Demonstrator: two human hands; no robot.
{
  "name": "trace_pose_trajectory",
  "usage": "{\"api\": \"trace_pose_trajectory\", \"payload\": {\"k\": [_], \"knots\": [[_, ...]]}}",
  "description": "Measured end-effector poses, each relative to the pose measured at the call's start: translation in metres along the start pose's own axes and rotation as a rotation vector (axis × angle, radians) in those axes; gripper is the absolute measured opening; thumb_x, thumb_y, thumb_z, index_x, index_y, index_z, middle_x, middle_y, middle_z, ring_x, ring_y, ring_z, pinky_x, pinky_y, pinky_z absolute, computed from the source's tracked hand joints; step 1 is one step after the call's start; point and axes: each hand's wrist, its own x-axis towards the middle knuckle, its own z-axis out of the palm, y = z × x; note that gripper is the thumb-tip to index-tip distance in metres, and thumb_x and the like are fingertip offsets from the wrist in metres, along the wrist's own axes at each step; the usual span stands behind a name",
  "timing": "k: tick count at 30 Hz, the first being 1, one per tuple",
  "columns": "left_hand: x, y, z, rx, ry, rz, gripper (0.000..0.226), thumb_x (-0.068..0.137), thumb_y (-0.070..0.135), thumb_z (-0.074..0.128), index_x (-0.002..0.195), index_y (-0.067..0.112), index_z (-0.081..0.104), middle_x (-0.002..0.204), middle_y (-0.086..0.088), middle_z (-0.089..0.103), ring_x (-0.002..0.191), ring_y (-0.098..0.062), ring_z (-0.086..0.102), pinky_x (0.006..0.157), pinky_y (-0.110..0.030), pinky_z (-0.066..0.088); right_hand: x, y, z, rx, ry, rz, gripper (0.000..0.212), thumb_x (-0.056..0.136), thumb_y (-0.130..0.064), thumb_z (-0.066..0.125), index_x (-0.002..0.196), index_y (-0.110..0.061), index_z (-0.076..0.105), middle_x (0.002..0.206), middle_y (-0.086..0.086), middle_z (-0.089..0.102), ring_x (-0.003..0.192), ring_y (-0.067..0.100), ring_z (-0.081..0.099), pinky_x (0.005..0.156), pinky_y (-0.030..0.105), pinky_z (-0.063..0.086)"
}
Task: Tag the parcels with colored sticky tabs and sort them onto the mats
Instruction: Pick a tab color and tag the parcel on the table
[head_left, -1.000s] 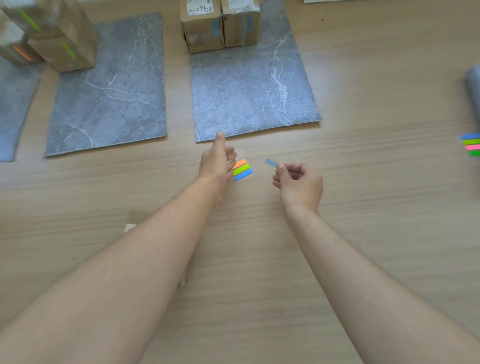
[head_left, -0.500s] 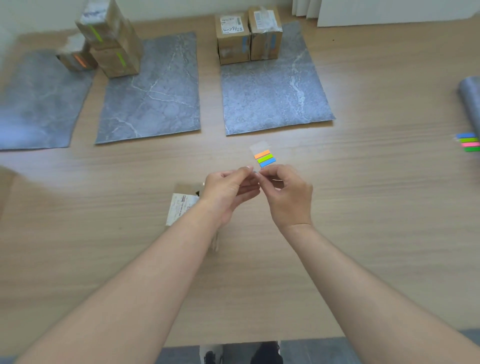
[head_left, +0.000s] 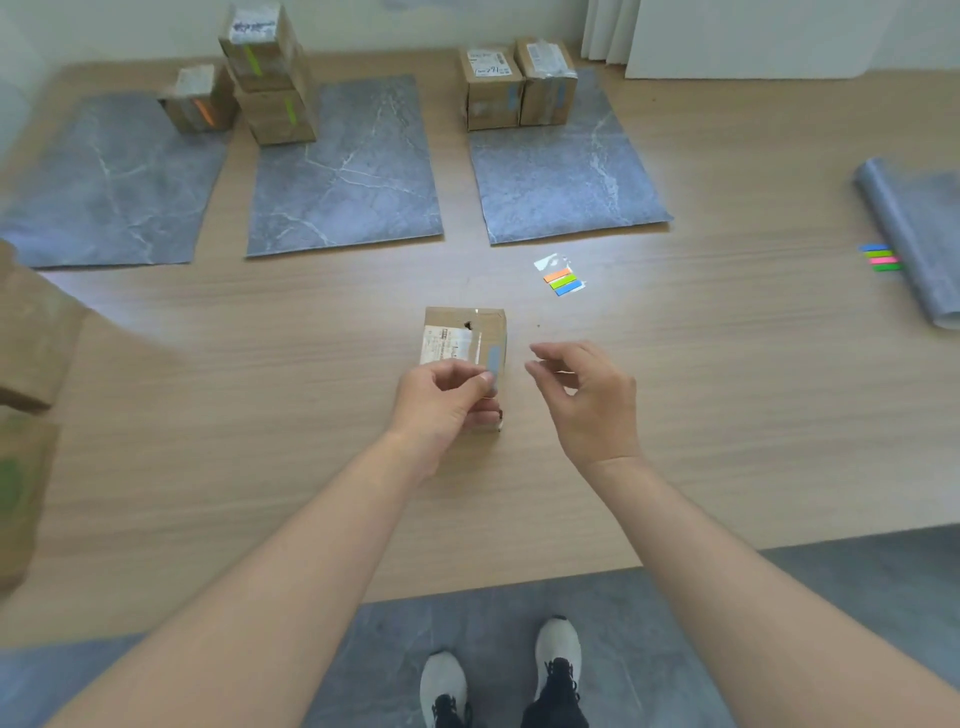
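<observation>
Wide pale wood-grain table (head_left: 727, 415) fills the view, its near edge cutting across above a grey tiled floor (head_left: 857, 597). Along the back, a plain light wall (head_left: 130, 26), with a white pleated curtain (head_left: 605, 31) beside a white panel (head_left: 753, 36). A bright glare (head_left: 623, 244) washes the tabletop's middle.

left hand (head_left: 447, 397): fingers curled, grips parcel (head_left: 465, 330) | right hand (head_left: 589, 402): fingers loosely curled, hovering

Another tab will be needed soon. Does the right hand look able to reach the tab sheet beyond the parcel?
Probably yes: the right hand hovers empty beside the parcel, and only bare table lies between it and the tab sheet.
</observation>
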Motion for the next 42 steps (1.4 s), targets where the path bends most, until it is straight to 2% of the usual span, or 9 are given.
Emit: {"api": "trace_pose_trajectory", "payload": {"k": [7, 11, 13, 16, 24, 30, 33, 39, 42], "knots": [[-0.013, -0.042, -0.027, 0.010, 0.045, 0.011, 0.005, 0.090, -0.001, 0.069, 0.093, -0.006, 0.071, 0.074, -0.013, 0.069, 0.064, -0.022, 0.067, 0.067, -0.034, 0.063, -0.016, -0.002, 0.022, -0.118, -0.211, -0.084, 0.057, 0.078, 0.018, 0.046, 0.122, -0.007, 0.072, 0.127, 0.008, 0.069, 0.115, 0.020, 0.065, 0.098, 0.031, 0.052], [-0.006, -0.067, -0.023, 0.002, 0.071, -0.019, 0.005, 0.088, 0.000, 0.072, 0.085, 0.003, 0.074, 0.076, -0.014, 0.071, 0.072, -0.025, 0.068, 0.074, -0.037, 0.063, -0.016, 0.001, 0.028, -0.232, -0.540, -0.042, 0.068, 0.085, 0.011, 0.047, 0.148, -0.013, 0.052, 0.158, 0.002, 0.043, 0.145, 0.020, 0.041, 0.114, 0.034, 0.039], [-0.001, -0.078, -0.020, -0.007, 0.103, -0.038, 0.007, 0.088, 0.000, 0.072, 0.083, 0.004, 0.074, 0.076, -0.013, 0.070, 0.073, -0.024, 0.068, 0.077, -0.038, 0.062, -0.014, 0.007, 0.031, -0.318, -0.655, -0.078, 0.070, 0.087, 0.005, 0.049, 0.153, -0.016, 0.043, 0.163, -0.003, 0.035, 0.151, 0.017, 0.032, 0.116, 0.038, 0.038], [0.004, -0.088, -0.014, -0.043, 0.139, -0.067, 0.006, 0.088, 0.000, 0.072, 0.082, 0.002, 0.073, 0.075, -0.013, 0.069, 0.073, -0.024, 0.066, 0.077, -0.039, 0.062, -0.013, 0.010, 0.029, -0.384, -0.726, -0.091, 0.070, 0.087, -0.003, 0.057, 0.154, -0.019, 0.044, 0.164, -0.009, 0.033, 0.149, 0.015, 0.035, 0.112, 0.040, 0.043], [0.011, -0.092, -0.006, -0.107, 0.174, -0.087, 0.004, 0.088, -0.001, 0.072, 0.087, 0.002, 0.075, 0.084, -0.016, 0.075, 0.076, -0.025, 0.069, 0.076, -0.036, 0.063, -0.003, 0.002, 0.034, -0.488, -0.703, -0.074, 0.052, 0.093, -0.038, 0.066, 0.143, -0.027, 0.058, 0.157, -0.017, 0.042, 0.136, 0.014, 0.050, 0.096, 0.039, 0.053], [0.016, -0.090, -0.005, -0.120, 0.174, -0.097, 0.001, 0.087, 0.000, 0.073, 0.087, 0.000, 0.074, 0.077, -0.011, 0.072, 0.072, -0.024, 0.064, 0.072, -0.033, 0.062, 0.002, 0.007, 0.048, -0.641, -0.610, -0.119, 0.033, 0.100, -0.034, 0.055, 0.131, -0.031, 0.066, 0.131, -0.012, 0.067, 0.115, 0.022, 0.063, 0.078, 0.039, 0.056], [0.017, -0.090, -0.011, -0.099, 0.183, -0.120, 0.004, 0.088, 0.002, 0.072, 0.086, -0.001, 0.073, 0.076, -0.011, 0.070, 0.072, -0.023, 0.065, 0.074, -0.034, 0.062, -0.005, 0.013, 0.052, -0.624, -0.540, -0.154, 0.031, 0.096, -0.027, 0.062, 0.126, -0.026, 0.070, 0.124, -0.011, 0.071, 0.104, 0.027, 0.065, 0.071, 0.038, 0.055], [0.017, -0.080, -0.045, -0.084, 0.409, -0.188, 0.013, 0.095, 0.003, 0.052, 0.088, 0.001, 0.062, 0.083, -0.018, 0.066, 0.068, -0.024, 0.067, 0.063, -0.031, 0.061, -0.023, 0.030, 0.064, -0.586, -0.228, -0.332, 0.046, 0.055, -0.010, 0.094, 0.097, -0.019, 0.080, 0.111, -0.008, 0.077, 0.065, 0.025, 0.066, 0.050, 0.022, 0.040], [0.020, -0.067, -0.059, -0.038, 0.464, -0.145, 0.018, 0.098, 0.014, 0.047, 0.090, 0.011, 0.063, 0.093, -0.013, 0.067, 0.084, -0.024, 0.068, 0.081, -0.035, 0.059, -0.034, 0.037, 0.071, -0.563, -0.134, -0.343, 0.052, 0.051, -0.008, 0.093, 0.100, -0.019, 0.079, 0.116, -0.007, 0.076, 0.068, 0.024, 0.068, 0.052, 0.022, 0.045]]}}
